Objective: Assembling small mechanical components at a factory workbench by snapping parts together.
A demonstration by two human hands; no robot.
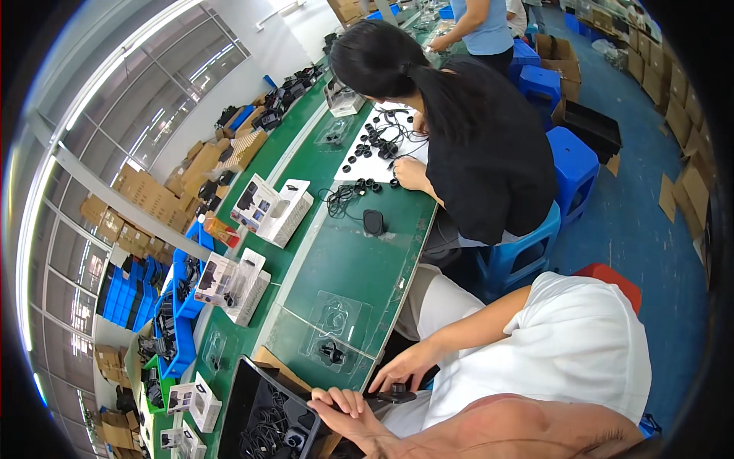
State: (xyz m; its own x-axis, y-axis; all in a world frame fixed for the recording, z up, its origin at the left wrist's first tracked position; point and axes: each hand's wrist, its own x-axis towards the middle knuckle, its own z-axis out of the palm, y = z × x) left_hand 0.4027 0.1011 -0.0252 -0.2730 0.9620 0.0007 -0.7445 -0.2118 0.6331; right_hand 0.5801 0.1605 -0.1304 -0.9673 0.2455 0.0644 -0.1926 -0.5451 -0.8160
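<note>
head view, looking down and tilted: both of the person's own hands sit low in the frame at the near edge of a green workbench (pixel 359 268). the left hand (pixel 340 404) is curled over the rim of a black tray (pixel 252 390), fingers (pixel 348 398) folded on its edge, gripping the tray's corner. the right hand (pixel 404 369) lies just beside it, fingers spread and closed loosely around a small black round-headed part (pixel 397 394), which pokes out between the two hands; the grasp looks light, thumb side hidden.

just beyond the right hand, on the bench, lies a clear plastic blister tray (pixel 336 325) with one black piece seated in its lower pocket. the black tray under the left hand holds a tangle of dark cables and parts. further out from the left hand stand white retail boxes (pixel 233 284) with product pictures, and a second pair of the same boxes (pixel 271 208) farther on. past those, blue bins (pixel 183 306) sit along the far side of the bench.

well ahead of both hands a co-worker in a black top (pixel 489 153) sits on a blue stool (pixel 520 256), one hand on the bench near a white sheet covered with small black round parts (pixel 375 145). a black puck with a coiled cable (pixel 373 222) lies between that sheet and the blister tray.
</note>
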